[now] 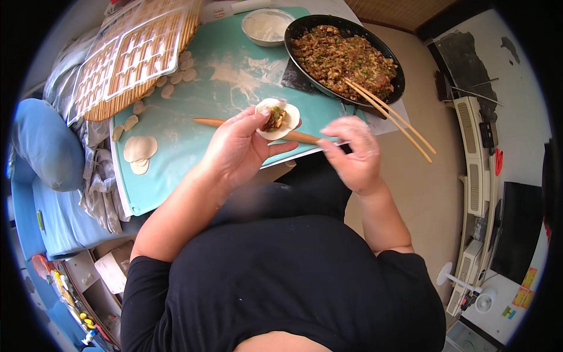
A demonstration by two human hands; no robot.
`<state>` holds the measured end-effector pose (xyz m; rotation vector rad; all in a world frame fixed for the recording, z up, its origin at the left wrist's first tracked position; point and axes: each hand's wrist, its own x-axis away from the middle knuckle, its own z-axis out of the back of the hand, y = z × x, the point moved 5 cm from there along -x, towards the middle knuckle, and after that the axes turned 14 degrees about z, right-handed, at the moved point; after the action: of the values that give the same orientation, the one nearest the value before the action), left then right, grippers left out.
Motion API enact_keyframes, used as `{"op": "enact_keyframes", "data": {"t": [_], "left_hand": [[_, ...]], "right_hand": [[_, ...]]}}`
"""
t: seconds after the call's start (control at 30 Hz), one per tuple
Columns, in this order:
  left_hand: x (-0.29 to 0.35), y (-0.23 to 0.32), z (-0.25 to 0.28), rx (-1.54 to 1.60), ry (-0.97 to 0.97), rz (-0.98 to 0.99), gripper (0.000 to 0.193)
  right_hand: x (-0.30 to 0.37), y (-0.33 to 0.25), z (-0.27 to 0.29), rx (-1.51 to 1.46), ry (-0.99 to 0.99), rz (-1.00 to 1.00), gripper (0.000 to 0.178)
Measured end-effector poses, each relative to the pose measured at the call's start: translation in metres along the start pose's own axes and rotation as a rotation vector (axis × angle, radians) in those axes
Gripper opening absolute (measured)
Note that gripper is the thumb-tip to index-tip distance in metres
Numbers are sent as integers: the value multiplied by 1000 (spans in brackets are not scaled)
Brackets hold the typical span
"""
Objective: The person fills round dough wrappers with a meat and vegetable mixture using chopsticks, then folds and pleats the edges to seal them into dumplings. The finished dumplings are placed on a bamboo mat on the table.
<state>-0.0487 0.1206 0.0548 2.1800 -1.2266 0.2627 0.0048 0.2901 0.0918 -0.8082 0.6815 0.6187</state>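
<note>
My left hand (241, 141) holds a round dumpling wrapper (287, 121) over the near edge of the mat, its thumb on the rim. A lump of brown and green filling (274, 119) sits on the wrapper, toward the thumb. To the right, apart from the wrapper, my right hand (355, 151) is raised with curled fingers, slightly blurred; nothing shows in it. Behind both hands a wooden rolling pin (302, 137) lies across the mat. A black pan (397, 88) of chopped filling (346, 61) stands beyond my right hand, and a pair of chopsticks (404, 122) rests over its rim.
The green mat (193, 155) is dusted with flour. Flat wrappers (140, 150) lie stacked at its left, with several more (186, 69) near the slatted tray (141, 50). A bowl of flour (267, 28) stands at the back. A blue cushion (48, 144) is at far left.
</note>
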Motion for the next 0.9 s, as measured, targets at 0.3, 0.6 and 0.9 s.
{"op": "enact_keyframes", "data": {"t": [0.3,0.6,0.9], "left_hand": [[21,2,0,16,-94,-42,34],[27,3,3,129,-168,-35,40],[35,2,0,-19,-86,-101,34]], "right_hand": [[-33,-29,-36,196,-156,359,30],[-32,-33,-42,176,-156,312,30],[-38,-47,-50,190,-42,498,23]]}}
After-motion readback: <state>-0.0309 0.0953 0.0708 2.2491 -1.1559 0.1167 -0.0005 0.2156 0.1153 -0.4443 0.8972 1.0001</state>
